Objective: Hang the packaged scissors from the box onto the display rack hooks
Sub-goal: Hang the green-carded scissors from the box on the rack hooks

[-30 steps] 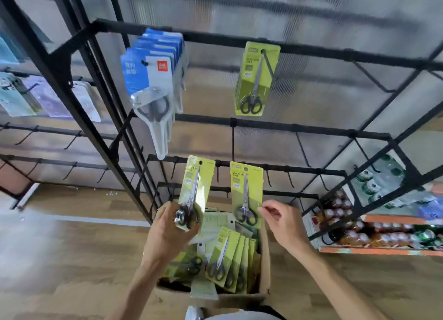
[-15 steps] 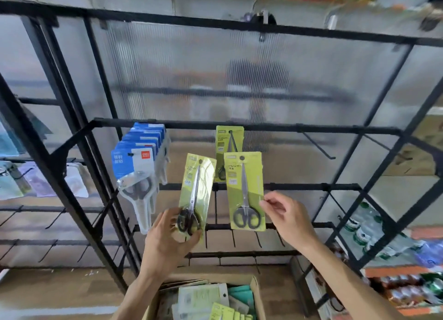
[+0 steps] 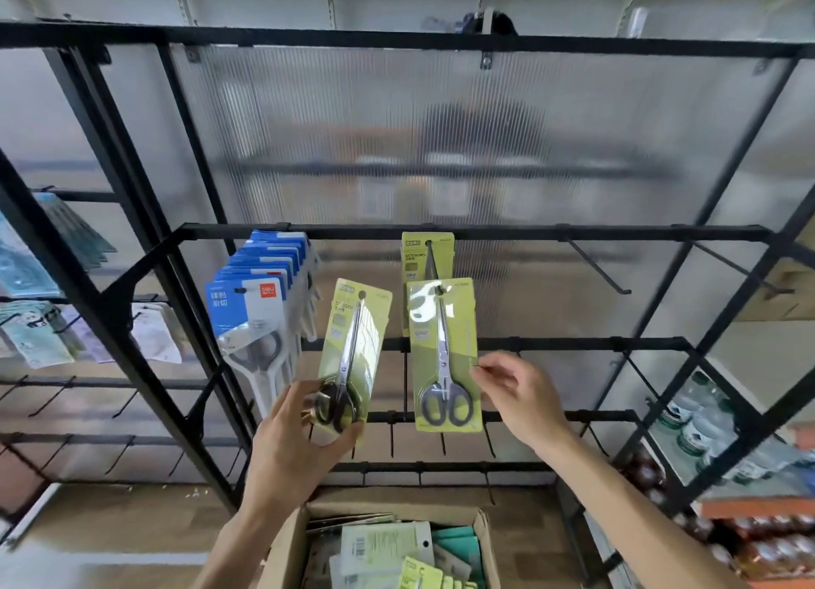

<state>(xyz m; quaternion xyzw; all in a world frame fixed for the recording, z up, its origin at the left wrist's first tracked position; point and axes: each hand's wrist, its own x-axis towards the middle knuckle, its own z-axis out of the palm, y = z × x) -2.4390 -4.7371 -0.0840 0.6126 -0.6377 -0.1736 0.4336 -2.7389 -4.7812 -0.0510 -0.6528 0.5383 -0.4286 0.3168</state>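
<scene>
My left hand [image 3: 293, 443] grips the bottom of a green scissors pack [image 3: 353, 350], held upright and tilted slightly right. My right hand [image 3: 518, 394] pinches the right edge of a second green scissors pack [image 3: 443, 355], whose top hole is level with the tip of a black hook [image 3: 434, 275]. Behind it, one green pack [image 3: 425, 258] hangs on that hook from the rack's crossbar [image 3: 529, 233]. The cardboard box [image 3: 483, 540] below holds several more packs.
Blue scissors packs [image 3: 260, 297] hang in a row on the hook to the left. Bare hooks [image 3: 600, 271] stick out to the right and on the lower bars. The black rack frame [image 3: 132, 280] runs diagonally at left. Bottles [image 3: 701, 416] sit on the shelves at right.
Both hands have risen with their packs from above the box to the upper hook level. The right-hand pack now overlaps the hanging green pack.
</scene>
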